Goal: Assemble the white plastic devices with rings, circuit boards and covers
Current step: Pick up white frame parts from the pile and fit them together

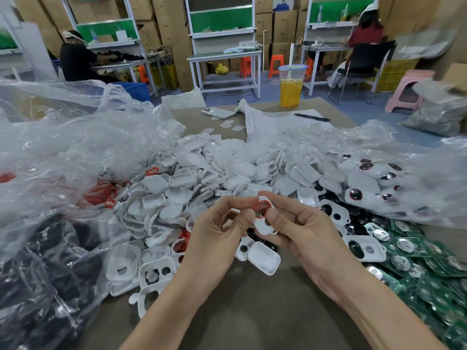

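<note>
My right hand point(300, 228) holds a white plastic housing point(264, 224) upright above the table, thumb on its face. A red ring point(261, 209) sits in the housing's round opening. My left hand point(219, 228) pinches the ring's left edge between thumb and fingers. Behind the hands lies a large heap of white covers point(202, 173). Loose red rings point(101, 193) lie in a plastic bag at the left. Green circuit boards point(417, 258) are piled at the right.
Clear plastic bags point(75, 147) bulge on both sides of the table. A drink cup point(291, 87), a phone point(218, 112), a paper sheet with a pen point(312, 117) lie at the far edge. Assembled units with dark lenses point(371, 180) sit right. Other people work at benches behind.
</note>
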{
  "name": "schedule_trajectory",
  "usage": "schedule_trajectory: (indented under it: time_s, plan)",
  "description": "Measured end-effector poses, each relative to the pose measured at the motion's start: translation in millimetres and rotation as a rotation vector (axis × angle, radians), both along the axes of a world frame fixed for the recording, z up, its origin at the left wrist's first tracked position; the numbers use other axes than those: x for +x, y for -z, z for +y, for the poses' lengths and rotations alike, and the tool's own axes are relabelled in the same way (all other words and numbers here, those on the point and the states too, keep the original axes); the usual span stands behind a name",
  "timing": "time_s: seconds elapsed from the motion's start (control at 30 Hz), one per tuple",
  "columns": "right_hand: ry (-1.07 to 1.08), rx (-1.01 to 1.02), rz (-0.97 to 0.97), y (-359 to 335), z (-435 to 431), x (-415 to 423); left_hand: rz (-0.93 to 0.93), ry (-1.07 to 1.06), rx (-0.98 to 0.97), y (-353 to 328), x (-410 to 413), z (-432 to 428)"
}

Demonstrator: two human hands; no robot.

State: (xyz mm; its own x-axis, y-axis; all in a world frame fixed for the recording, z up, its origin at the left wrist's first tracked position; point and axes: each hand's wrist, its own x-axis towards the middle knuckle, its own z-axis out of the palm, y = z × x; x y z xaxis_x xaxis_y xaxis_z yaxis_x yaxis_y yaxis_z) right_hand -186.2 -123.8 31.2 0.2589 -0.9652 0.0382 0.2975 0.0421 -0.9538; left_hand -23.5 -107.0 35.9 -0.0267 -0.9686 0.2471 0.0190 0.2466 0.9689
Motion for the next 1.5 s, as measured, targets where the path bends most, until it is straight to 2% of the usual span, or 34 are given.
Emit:
schedule_trajectory:
  time_s: [0.3, 0.83, 1.0, 1.17, 1.5]
  plan:
    - [0.011, 0.004, -0.01, -0.3, 0.5, 0.9, -0.032, -0.008, -0.011, -2.0, 0.2, 0.1]
    - [0.083, -0.11, 0.094, -1.0, 7.8, 8.6, -0.241, -0.108, 0.009, 7.0, -1.8, -0.7]
    - [0.109, -0.121, 0.108, -2.6, 7.0, 8.8, -0.228, -0.109, -0.011, 3.6, -4.4, 1.4]
    - [0.12, -0.088, 0.074, -4.7, 6.2, 7.0, -0.131, -0.12, 0.007, 3.5, -6.2, 2.7]
    - [0.143, -0.082, 0.098, -4.5, 7.2, 7.7, -0.15, -0.103, -0.019, 2.4, -6.1, 2.3]
